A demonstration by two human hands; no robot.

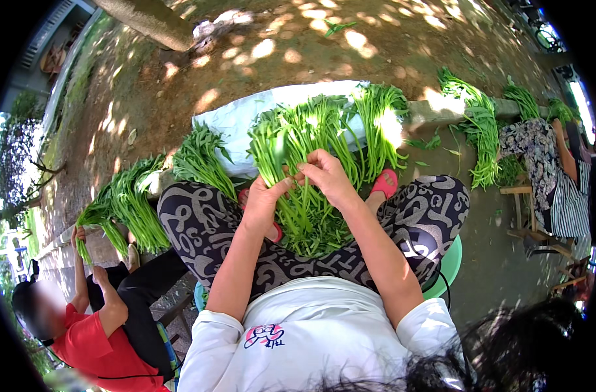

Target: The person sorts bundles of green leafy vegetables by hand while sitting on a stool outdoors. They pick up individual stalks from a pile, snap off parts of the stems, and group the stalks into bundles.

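Observation:
My left hand [264, 201] is closed around the stems of a bunch of long leafy greens [268, 154], apparently water spinach, held upright between my knees. Close beside it, the thumb and fingers of my right hand [327, 179] pinch at the bunch's stems; the exact grip is partly hidden by the fingers. Just beyond my hands, more bundled greens [325, 115] lean over a white plastic sheet [239, 110], with another bundle [381, 122] at the right. Loose leaves and stem pieces [312, 242] lie in a heap below my hands.
Bundles of greens [136, 201] rest along a low concrete curb [425, 112] on both sides. A co-worker in a red shirt [107, 343] sits at left, holding greens. Another person [543, 166] sits at right by a wooden stool [518, 190]. A tree trunk [151, 22] stands ahead.

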